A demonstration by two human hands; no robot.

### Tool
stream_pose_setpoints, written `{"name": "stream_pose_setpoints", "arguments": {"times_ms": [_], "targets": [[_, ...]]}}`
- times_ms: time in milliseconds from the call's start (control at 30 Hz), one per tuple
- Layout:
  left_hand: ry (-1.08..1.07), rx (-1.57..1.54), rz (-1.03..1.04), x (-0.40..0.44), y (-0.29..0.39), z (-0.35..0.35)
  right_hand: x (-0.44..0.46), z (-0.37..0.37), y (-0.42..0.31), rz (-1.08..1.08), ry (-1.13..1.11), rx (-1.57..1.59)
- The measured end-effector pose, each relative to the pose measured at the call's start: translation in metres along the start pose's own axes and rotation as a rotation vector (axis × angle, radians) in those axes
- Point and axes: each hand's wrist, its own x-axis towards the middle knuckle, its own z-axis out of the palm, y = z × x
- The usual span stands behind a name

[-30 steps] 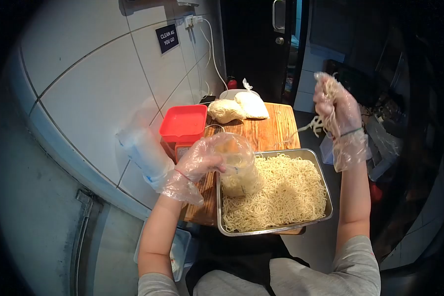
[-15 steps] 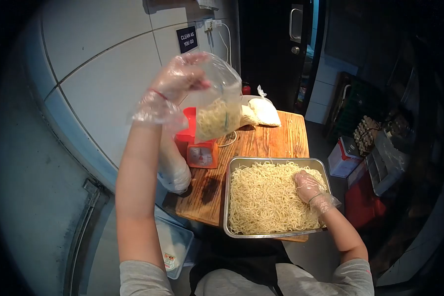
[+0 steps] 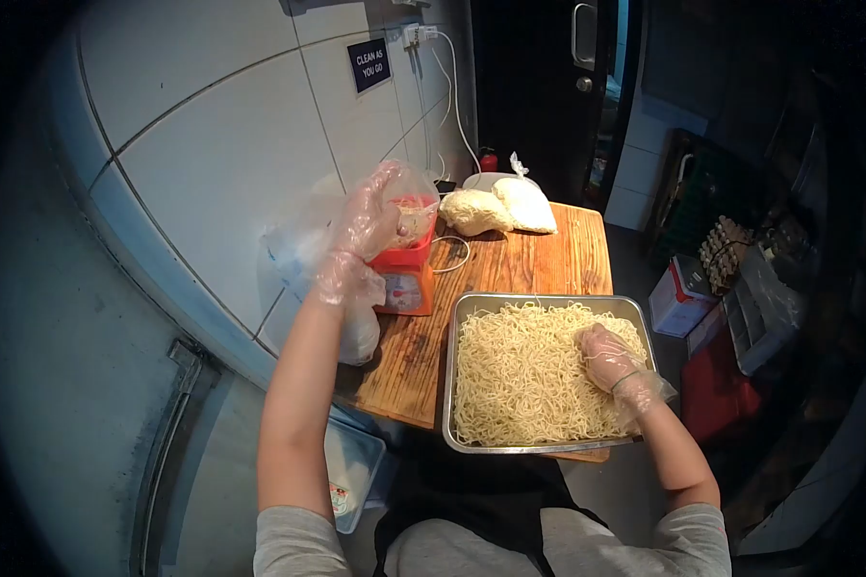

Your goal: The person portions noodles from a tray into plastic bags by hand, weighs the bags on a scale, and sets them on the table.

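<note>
Left hand: was curled, noodle bag gripped by its upper part.
Noodle bag: was held at red pan of scale, just right of left hand; contact couldn't be told.
Right hand: was laid into noodles in tray; fingertips were buried, grip couldn't be told.
Nearer bag: left; right was placed well apart.

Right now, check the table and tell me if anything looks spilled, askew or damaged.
No clear spill or damage shows: the noodles lie in the tray, and the scale stands upright. Slightly odd is the tray's near left corner, which seems to jut past the edge of the table.
</note>
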Motion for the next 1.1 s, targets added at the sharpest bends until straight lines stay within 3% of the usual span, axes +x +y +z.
{"name": "stream_pose_setpoints", "arguments": {"times_ms": [100,267,367,500,633,733,833,867,967,1033,1100], "targets": [[-0.001,0.148,0.091,-0.021,-0.025,-0.002,-0.007,-0.040,-0.028,-0.005,-0.134,0.055],[-0.018,0.103,0.090,-0.117,0.022,0.010,-0.016,-0.058,-0.024,-0.019,0.108,0.126],[-0.037,0.039,0.112,-0.177,0.004,0.044,-0.010,-0.040,-0.022,0.021,-0.183,0.045],[-0.097,0.066,0.060,-0.217,-0.038,0.091,-0.024,-0.011,-0.038,0.201,-0.284,-0.071],[0.157,-0.227,-0.014,-0.231,-0.088,0.116,-0.024,0.011,-0.015,0.110,-0.230,-0.019],[0.202,-0.270,-0.004,-0.236,-0.112,0.124,-0.026,-0.002,-0.023,0.138,-0.224,-0.050],[0.179,-0.300,0.007,-0.235,-0.121,0.124,-0.006,-0.052,-0.023,0.069,-0.408,0.186],[0.199,-0.246,0.108,-0.233,-0.126,0.123,-0.002,-0.072,-0.031,0.083,-0.364,0.075],[0.201,-0.318,0.086,-0.234,-0.121,0.126,0.022,-0.122,-0.068,0.043,-0.192,-0.108],[0.198,-0.256,0.094,-0.235,-0.120,0.125,0.049,-0.140,-0.107,-0.116,0.015,-0.132],[0.208,-0.224,0.150,-0.236,-0.126,0.127,0.082,-0.149,-0.151,-0.201,0.047,0.018]]}}
